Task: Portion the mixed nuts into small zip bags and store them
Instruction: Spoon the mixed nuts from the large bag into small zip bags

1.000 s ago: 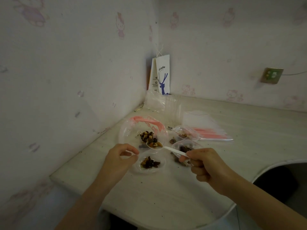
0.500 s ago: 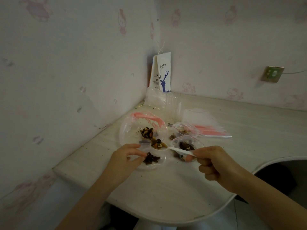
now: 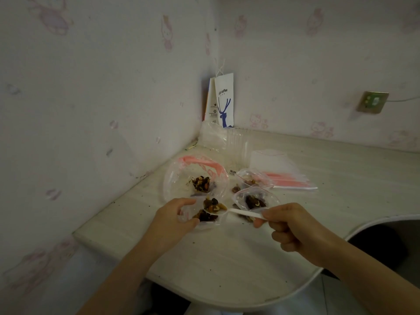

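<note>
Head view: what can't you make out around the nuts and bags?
In the head view:
- Small zip bag: left side covered by the left hand.
- Spoon: handle end hidden inside the right hand.
- Paper bag: small print too blurred to read.
- Wall socket: too small and blurred for detail.

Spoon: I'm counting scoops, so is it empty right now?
No, the spoon in the right hand carries a heap of mixed nuts over the small bag the left hand holds.
</note>
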